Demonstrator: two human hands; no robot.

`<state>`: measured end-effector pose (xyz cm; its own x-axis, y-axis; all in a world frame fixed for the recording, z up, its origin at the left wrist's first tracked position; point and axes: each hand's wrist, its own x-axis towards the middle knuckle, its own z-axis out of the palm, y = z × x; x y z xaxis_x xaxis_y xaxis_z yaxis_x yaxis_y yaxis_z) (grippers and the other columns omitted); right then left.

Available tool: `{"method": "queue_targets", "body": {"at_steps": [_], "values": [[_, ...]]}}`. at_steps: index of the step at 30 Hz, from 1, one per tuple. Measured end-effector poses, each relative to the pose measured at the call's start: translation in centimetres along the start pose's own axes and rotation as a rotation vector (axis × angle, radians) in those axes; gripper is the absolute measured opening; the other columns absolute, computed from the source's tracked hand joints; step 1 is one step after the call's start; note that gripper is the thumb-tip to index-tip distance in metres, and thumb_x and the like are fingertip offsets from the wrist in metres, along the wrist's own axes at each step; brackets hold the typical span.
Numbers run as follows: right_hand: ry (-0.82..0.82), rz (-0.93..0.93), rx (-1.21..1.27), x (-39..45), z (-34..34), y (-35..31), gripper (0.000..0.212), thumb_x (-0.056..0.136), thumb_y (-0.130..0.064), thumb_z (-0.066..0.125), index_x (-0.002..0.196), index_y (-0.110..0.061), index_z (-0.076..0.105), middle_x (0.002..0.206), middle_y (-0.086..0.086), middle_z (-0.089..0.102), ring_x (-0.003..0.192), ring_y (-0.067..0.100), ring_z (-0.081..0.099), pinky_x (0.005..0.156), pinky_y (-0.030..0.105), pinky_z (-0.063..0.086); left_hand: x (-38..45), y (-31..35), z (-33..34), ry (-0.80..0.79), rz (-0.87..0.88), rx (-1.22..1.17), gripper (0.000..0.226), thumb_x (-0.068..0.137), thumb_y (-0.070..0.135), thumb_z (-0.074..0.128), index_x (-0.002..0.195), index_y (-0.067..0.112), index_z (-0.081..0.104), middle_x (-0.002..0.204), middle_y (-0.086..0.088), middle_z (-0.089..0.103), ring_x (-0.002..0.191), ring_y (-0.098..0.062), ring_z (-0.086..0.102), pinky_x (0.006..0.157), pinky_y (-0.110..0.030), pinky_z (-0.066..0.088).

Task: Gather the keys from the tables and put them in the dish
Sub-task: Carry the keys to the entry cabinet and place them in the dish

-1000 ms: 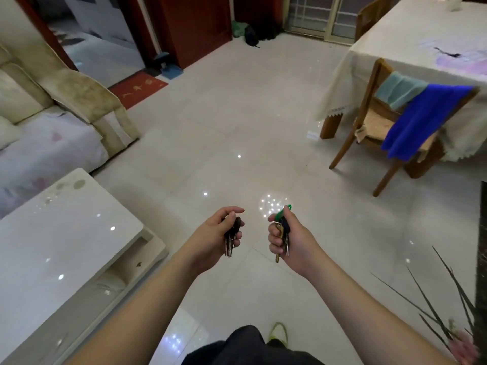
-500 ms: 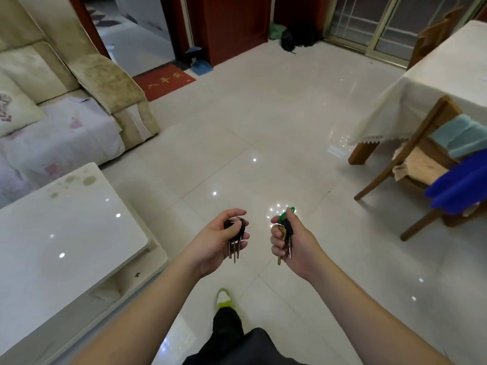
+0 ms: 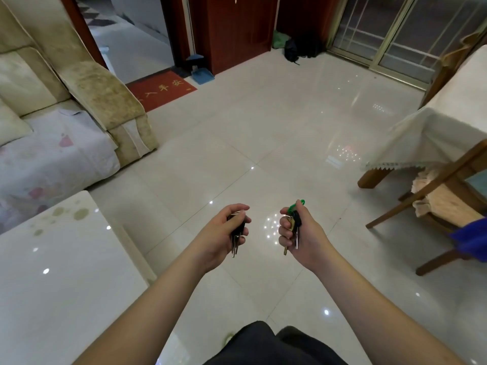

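Observation:
My left hand (image 3: 222,234) is closed around a bunch of dark-headed keys (image 3: 235,243), whose metal blades hang down below my fingers. My right hand (image 3: 303,233) grips a second bunch of keys (image 3: 292,227) with a green clip sticking out above my thumb and a brass key hanging below. Both hands are held side by side over the glossy tiled floor, a short gap between them. No dish is in view.
A white glossy coffee table (image 3: 52,280) stands at my left. A beige sofa (image 3: 66,106) is behind it. At the right are a cloth-covered dining table (image 3: 434,127) and a wooden chair (image 3: 434,196). A red doormat (image 3: 160,93) lies by the far doorway.
The view has swung left and lifted: the dining table and chair slid toward the right edge, the sofa and doorway came further in. Both hands keep their keys and have drifted slightly apart.

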<state>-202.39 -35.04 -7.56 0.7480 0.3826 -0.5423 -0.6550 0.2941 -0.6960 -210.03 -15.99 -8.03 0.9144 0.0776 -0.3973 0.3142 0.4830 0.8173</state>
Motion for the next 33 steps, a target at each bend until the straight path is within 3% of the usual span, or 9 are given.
{"method": "queue_targets", "body": {"at_steps": [4,10,20,26,33], "values": [[0.010,-0.002,0.002,4.5,1.1,-2.5,0.040,0.097,-0.049,0.047,0.093,-0.010,0.057,0.060,0.000,0.045,0.047,0.014,0.035,0.041,0.024,0.027,4.5,2.0,-0.6,-0.003,0.012,0.059,0.027,0.083,0.014,0.073,0.108,0.022,0.068,0.079,0.003,0.058,0.066,-0.014,0.053,0.057,-0.024,0.044],[-0.026,0.009,0.022,12.8,2.4,-6.5,0.041,0.098,-0.049,0.045,0.094,-0.010,0.056,0.061,0.000,0.045,0.048,0.013,0.034,0.041,0.024,0.027,13.4,5.4,-0.7,0.062,-0.005,0.068,0.023,0.088,0.007,0.062,0.110,0.014,0.064,0.086,-0.005,0.057,0.062,-0.015,0.053,0.052,-0.025,0.043],[-0.101,0.046,-0.012,27.0,4.0,-17.5,0.041,0.097,-0.049,0.046,0.095,-0.009,0.056,0.062,0.001,0.044,0.048,0.014,0.034,0.041,0.025,0.028,28.3,13.5,0.9,0.168,0.017,0.043,0.020,0.095,0.003,0.050,0.109,0.011,0.062,0.091,-0.010,0.060,0.064,-0.019,0.059,0.056,-0.027,0.049],[-0.130,0.059,0.004,34.3,6.3,-21.6,0.042,0.095,-0.051,0.049,0.095,-0.010,0.058,0.062,0.002,0.046,0.049,0.014,0.037,0.041,0.026,0.030,35.5,17.6,0.0,0.194,0.041,-0.045,0.016,0.096,0.005,0.053,0.107,0.010,0.063,0.093,-0.011,0.066,0.075,-0.023,0.068,0.062,-0.028,0.054],[-0.111,0.071,-0.027,44.6,10.9,-24.6,0.042,0.098,-0.050,0.045,0.093,-0.011,0.058,0.061,0.001,0.047,0.048,0.014,0.037,0.041,0.025,0.030,44.9,23.1,-5.4,0.182,0.027,-0.127,0.016,0.097,0.003,0.052,0.109,0.006,0.061,0.096,-0.015,0.069,0.088,-0.032,0.072,0.068,-0.029,0.058]]}}
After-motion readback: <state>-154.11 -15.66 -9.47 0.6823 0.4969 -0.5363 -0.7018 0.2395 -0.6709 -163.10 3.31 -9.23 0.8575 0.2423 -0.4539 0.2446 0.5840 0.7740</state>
